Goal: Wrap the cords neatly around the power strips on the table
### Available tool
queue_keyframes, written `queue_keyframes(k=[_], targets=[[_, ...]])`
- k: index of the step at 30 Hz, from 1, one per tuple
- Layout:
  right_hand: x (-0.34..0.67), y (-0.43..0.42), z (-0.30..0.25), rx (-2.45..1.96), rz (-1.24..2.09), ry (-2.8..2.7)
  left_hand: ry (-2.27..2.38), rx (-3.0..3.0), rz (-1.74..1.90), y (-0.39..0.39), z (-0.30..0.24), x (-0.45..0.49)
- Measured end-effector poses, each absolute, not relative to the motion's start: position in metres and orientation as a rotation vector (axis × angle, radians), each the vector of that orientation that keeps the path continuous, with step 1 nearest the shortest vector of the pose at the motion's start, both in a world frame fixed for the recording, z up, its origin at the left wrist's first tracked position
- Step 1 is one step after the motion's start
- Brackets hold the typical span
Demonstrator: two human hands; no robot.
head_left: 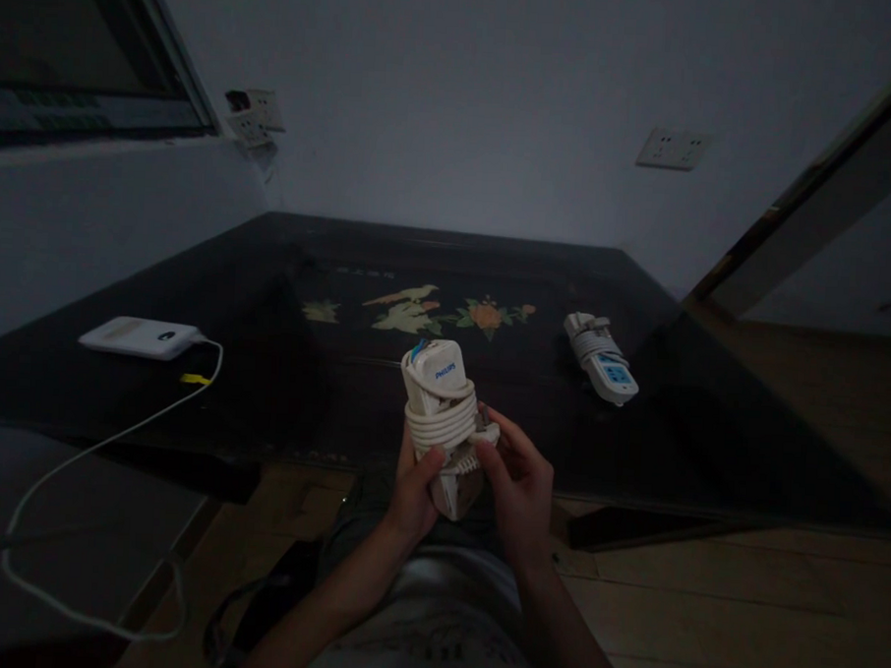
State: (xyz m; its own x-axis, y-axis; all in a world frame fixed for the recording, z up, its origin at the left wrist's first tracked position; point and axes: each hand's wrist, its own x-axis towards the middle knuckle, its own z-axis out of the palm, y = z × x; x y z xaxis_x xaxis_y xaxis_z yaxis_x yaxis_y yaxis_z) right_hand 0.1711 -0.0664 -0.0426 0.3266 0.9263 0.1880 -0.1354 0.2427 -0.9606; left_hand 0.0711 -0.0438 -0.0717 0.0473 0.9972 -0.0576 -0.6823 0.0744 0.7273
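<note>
A white plastic power strip [441,393], blue brand lettering on its top end and its own white cord coiled round the middle, stands nearly upright at the centre of the view, above the person's lap and just short of the table edge. The left hand [413,490] wraps the lower body from 7 o'clock, thumb pressed on the bottom coils. The right hand [517,480] closes on it from 4 o'clock, fingertips pinching the cord where it leaves the coil, beside what looks like the plug.

It looks light and rigid, the shell smooth and likely a bit slippery. The coils are springy and may slacken if let go, so the surer hold is across the cord-wrapped middle, not the bare ends.

The dark glossy table [303,367] carries a floral inlay [424,313] at 12 o'clock. A second white cord-wrapped strip with a blue face [601,359] lies at 2 o'clock, well apart. At 9 o'clock lies a flat white box [139,337], with a white cable [108,437] trailing off the edge. The room is dim; a wall socket [673,148] sits at 1 o'clock, and a wooden floor [736,613] lies below.
</note>
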Motion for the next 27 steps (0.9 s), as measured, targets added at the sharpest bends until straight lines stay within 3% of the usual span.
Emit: queue_keyframes(k=[13, 21, 27], targets=[[0.175, -0.059, -0.047, -0.911, 1.06, -1.091, 0.653, 0.375, 1.448, -0.037, -0.07, 0.072], [0.176, -0.078, -0.072, -1.091, 0.809, -1.431, 0.591, 0.252, 1.249, -0.023, -0.058, 0.076], [0.191, -0.071, -0.072, -1.214, 0.652, -1.337, 0.661, 0.444, 1.121, -0.008, -0.05, 0.093]])
